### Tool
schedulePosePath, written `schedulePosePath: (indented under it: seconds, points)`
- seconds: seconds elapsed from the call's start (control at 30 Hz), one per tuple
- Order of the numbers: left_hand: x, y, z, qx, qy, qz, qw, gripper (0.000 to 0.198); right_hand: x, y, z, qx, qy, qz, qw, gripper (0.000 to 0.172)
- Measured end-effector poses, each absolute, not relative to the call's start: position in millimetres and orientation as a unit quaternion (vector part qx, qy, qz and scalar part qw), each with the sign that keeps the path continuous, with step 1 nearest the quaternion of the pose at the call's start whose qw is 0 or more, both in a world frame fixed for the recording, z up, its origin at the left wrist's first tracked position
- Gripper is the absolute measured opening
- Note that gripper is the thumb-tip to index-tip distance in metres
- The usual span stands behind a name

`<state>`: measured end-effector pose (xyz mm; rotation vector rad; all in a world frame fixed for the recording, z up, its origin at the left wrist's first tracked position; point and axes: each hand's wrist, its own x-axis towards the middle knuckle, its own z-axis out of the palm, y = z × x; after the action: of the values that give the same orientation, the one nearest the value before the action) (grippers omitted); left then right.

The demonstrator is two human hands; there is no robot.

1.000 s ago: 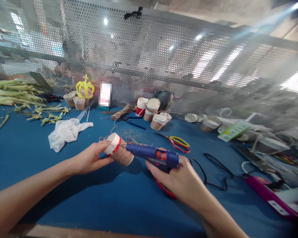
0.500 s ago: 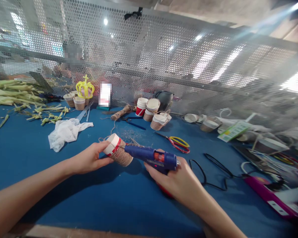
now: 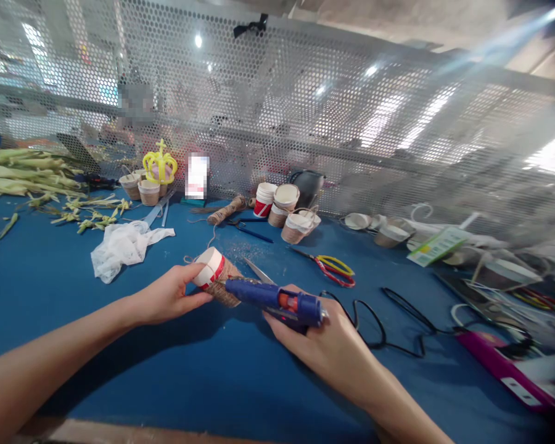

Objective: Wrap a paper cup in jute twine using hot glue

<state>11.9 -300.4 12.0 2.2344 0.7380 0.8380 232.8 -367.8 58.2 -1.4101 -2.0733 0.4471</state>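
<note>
My left hand [image 3: 169,298] grips a paper cup [image 3: 211,269] lying on its side, red-and-white near the rim and wound with brown twine [image 3: 226,285] over the rest. My right hand [image 3: 326,343] is closed around a blue glue gun [image 3: 275,299], whose nozzle touches the twine-wrapped side of the cup. The gun's black cord [image 3: 388,317] trails right across the blue table [image 3: 180,376].
Scissors with yellow and red handles [image 3: 330,268] lie behind the gun. Several twine-wrapped cups [image 3: 287,213], a twine spool [image 3: 224,209], white netting [image 3: 123,243], green leaves [image 3: 32,179] and a yellow crown [image 3: 160,166] stand farther back. A perforated metal screen [image 3: 305,111] closes the far side.
The glue gun and my right hand moved left and slightly down, so the nozzle now sits lower on the cup's twine. My left hand and the cup stayed about in place.
</note>
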Motion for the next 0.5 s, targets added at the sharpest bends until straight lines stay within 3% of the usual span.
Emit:
schedulePosePath:
  seconds: [0.5]
  points:
    - [10,-301,12,0.877,0.259,0.308,0.262,0.018,240,-358,63,-0.516,-0.788,0.080,0.326,0.019]
